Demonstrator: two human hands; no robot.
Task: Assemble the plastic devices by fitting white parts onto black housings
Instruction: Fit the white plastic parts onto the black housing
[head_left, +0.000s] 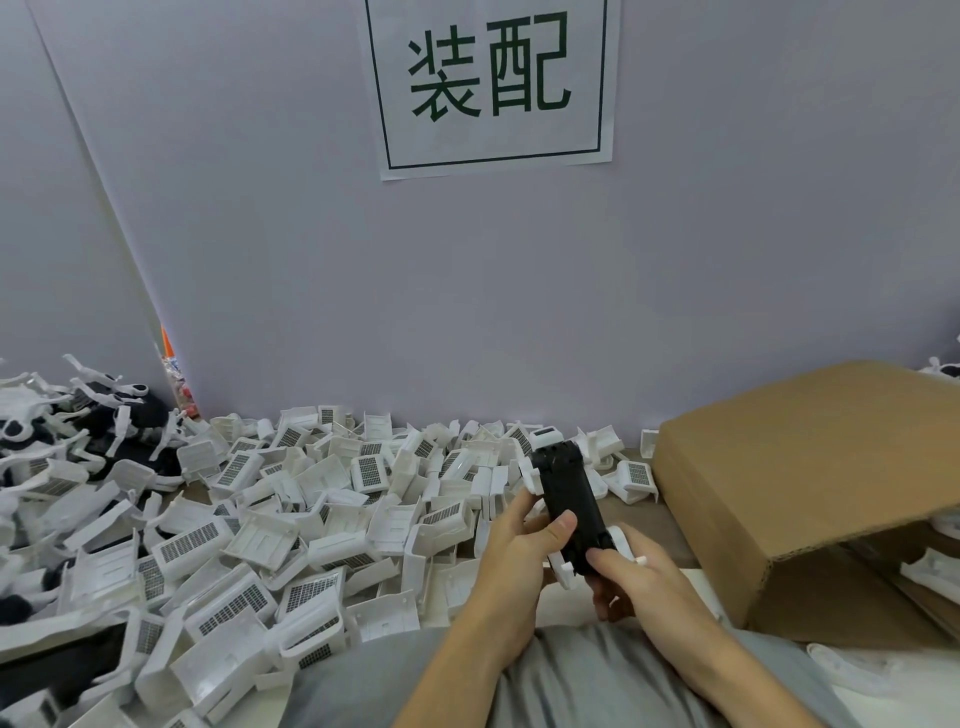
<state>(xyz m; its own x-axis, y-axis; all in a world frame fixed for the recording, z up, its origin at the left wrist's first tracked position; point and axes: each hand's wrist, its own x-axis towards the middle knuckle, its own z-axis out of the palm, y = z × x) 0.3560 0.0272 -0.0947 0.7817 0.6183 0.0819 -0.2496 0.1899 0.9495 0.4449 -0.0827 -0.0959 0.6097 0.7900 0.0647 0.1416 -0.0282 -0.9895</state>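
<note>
Both hands hold one long black housing (569, 499) upright above the table edge, right of centre. My left hand (514, 556) wraps its left side, thumb pressed on the black face. My right hand (636, 582) grips the lower end from the right. White parts (531, 474) stick out along the housing's left edge, and another white piece (623, 540) shows at its lower right. A big heap of loose white parts with grey grilles (291, 519) covers the table to the left.
An open cardboard box (810, 467) lies on its side at the right, with white pieces inside. A pile of black housings with white arms (67, 421) sits at the far left. A grey wall with a paper sign (488, 83) stands behind the table.
</note>
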